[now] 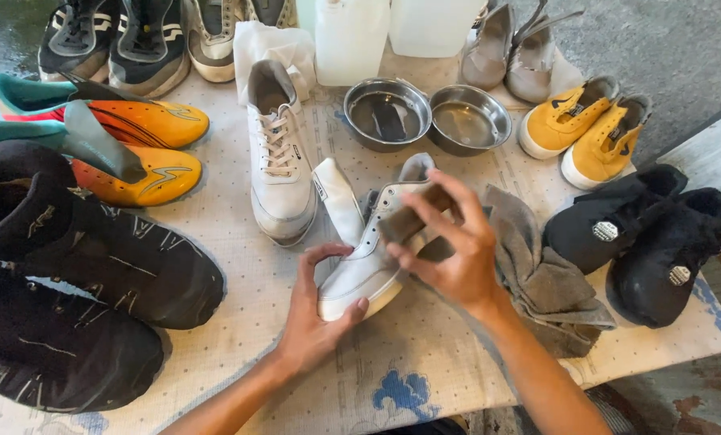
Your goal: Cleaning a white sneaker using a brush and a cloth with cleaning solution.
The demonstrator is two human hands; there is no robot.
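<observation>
I see a white sneaker [368, 262] under a brown-grey cloth [413, 221], a second white sneaker [280, 161], orange shoes with teal heels [135, 121], mustard-yellow shoes [586, 129], black shoes [642, 234], and a cream table [425, 354] cover with tiny dots and blue flowers.

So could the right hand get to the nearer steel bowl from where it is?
Probably yes. The right hand holds a brown cloth against the white lace-up sneaker, and the empty round steel bowl sits just beyond it with only bare tablecloth between, though the hand is occupied.

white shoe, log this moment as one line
left hand: grips white shoe toe | right hand: presses brown cloth on shoe side | grey towel: beside right
</observation>
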